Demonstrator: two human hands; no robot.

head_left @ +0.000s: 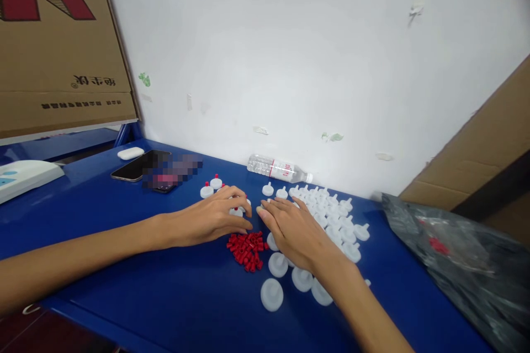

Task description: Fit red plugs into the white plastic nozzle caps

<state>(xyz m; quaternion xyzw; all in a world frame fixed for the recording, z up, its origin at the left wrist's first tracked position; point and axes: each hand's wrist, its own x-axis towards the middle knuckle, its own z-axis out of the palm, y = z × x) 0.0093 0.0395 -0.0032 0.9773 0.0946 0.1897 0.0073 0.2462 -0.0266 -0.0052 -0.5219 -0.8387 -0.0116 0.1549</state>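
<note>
My left hand rests on the blue table with its fingers curled around a white plastic cap just above a small heap of red plugs. My right hand lies beside it, fingertips pinched together and nearly touching the left fingertips; what they grip is too small to make out. Several loose white caps spread to the right of and under my right hand. A few capped pieces with red tips stand behind my left hand.
A clear water bottle lies along the white wall. A phone and a white earbud case lie at the back left, near a white device. A dark plastic bag sits right. Cardboard boxes stand on both sides.
</note>
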